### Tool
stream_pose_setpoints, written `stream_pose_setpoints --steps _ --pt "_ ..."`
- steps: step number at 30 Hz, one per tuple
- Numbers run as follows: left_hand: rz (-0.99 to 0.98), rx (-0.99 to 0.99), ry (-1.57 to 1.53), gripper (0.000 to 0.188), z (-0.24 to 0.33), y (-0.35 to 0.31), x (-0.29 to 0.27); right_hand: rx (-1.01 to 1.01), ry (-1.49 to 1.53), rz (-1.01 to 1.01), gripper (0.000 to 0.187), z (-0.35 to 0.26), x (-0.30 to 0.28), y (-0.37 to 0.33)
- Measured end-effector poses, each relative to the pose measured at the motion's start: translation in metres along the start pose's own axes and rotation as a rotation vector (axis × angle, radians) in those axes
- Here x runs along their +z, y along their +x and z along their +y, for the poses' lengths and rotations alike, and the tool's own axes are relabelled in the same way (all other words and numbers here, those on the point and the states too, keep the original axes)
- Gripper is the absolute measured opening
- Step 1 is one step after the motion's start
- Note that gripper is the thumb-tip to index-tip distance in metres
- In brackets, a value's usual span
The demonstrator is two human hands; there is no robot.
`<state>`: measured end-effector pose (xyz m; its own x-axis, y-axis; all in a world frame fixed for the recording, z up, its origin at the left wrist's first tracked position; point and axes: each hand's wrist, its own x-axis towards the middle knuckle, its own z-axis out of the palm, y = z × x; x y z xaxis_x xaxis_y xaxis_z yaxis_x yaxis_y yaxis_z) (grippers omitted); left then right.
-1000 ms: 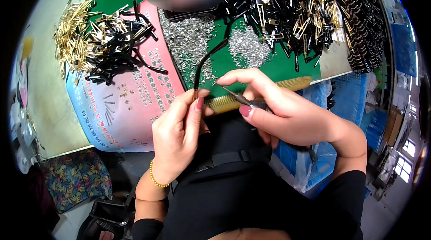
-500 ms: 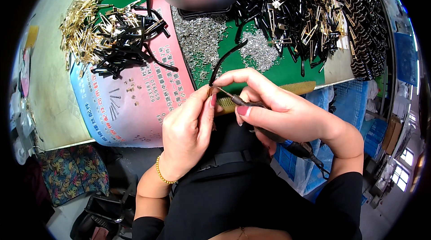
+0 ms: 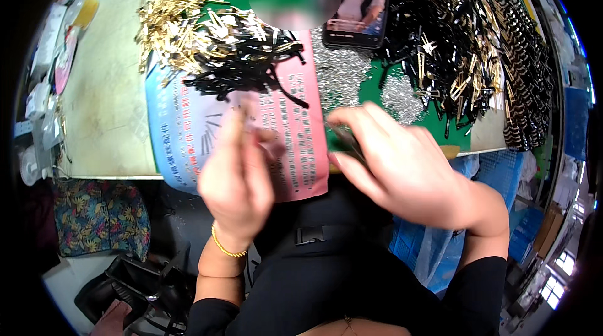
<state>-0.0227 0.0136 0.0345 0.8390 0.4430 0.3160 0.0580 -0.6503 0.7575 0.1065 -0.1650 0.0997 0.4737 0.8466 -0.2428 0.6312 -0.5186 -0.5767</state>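
Up on the person's head we go, left lens of a side-by-side pair, staring steeply down at the desk (image 3: 103, 100), pink-and-blue sheet (image 3: 300, 180) near mid-view! Close in, just below that sheet, there's the wearer's own black-clad torso (image 3: 326, 286)! And look how wide this fisheye reaches: a chair (image 3: 147, 282) below and left of the sheet, distant windows (image 3: 556, 289) far off to its lower right, everything curving into a dark rim!

Pale tbl (image 3: 103, 116); bright window (image 3: 553, 291) lwr R.
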Motion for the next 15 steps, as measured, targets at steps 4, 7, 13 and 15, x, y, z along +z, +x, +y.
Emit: stream_pose_setpoints --steps 4,7,13,15 --pt "0.157 -0.162 -0.538 0.024 -0.025 0.016 -0.017 -0.07 -0.241 0.158 0.026 0.001 0.026 0.065" --pt "0.32 -0.113 -0.272 0.018 -0.056 0.029 -0.05 -0.047 -0.278 0.086 0.026 0.004 0.031 0.08" --pt "0.052 -0.133 0.381 0.017 -0.094 0.085 -0.076 -0.034 0.387 -0.012 0.026 0.004 0.005 0.071" --pt "0.021 -0.098 0.429 0.014 -0.104 0.091 -0.069 0.003 0.767 -0.006 0.028 0.004 0.009 0.053"
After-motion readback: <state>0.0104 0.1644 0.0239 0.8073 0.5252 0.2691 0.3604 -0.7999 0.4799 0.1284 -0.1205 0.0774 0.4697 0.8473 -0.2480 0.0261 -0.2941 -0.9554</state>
